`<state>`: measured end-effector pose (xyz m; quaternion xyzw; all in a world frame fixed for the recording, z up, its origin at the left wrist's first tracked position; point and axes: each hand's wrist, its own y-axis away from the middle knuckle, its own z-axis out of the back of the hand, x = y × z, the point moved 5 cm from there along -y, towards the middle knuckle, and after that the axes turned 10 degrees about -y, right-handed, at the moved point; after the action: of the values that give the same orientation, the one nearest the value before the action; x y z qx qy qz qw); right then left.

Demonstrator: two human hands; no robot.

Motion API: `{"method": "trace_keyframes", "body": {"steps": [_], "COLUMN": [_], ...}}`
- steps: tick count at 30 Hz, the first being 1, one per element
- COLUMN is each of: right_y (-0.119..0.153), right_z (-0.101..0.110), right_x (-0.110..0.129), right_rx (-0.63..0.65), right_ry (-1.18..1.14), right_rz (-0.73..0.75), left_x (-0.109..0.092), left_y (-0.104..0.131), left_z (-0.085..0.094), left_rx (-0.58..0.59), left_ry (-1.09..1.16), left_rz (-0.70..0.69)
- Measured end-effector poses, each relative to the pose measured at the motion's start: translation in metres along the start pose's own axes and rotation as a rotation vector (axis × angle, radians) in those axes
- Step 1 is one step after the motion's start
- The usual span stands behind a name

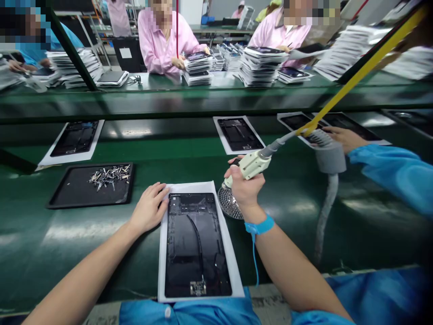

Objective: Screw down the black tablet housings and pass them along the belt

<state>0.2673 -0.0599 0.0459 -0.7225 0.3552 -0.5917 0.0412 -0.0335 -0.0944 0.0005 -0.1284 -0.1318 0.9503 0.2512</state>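
In front of me a black tablet housing [182, 253] with a thin black cable inside lies on a white sheet [237, 271]. My left hand [150, 207] rests at the upper left edge of that sheet, fingers stretched out and holding nothing. Wrapped around a cream electric screwdriver [253, 163] is my right hand [245, 187], a blue wrist strap [260, 225] below it. The screwdriver's lower end is over a round perforated metal dish [228, 205], right of the housing. Its tip is hidden by my hand.
A black tray [77, 187] of small loose parts is at left. Further housings on sheets [238, 133] line the bench behind. A yellow strap [365, 74] and grey hose [326, 216] hang at right, near a co-worker's blue sleeve [395, 174]. People sit across among stacks [262, 67].
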Motion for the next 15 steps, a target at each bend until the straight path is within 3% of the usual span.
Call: {"method": "trace_keyframes", "body": {"steps": [11, 15], "right_y": [0.0, -0.001], "right_z": [-0.001, -0.003], "right_x": [-0.002, 0.009], "right_rx": [-0.016, -0.02], "right_ry": [0.042, 0.036], "right_rz": [0.0, 0.029], "left_x": [0.001, 0.002], "left_y": [-0.001, -0.003], "left_z": [0.001, -0.001], "left_rx": [-0.043, -0.047], "left_ry": [0.079, 0.105], "left_rz": [-0.008, 0.006]}}
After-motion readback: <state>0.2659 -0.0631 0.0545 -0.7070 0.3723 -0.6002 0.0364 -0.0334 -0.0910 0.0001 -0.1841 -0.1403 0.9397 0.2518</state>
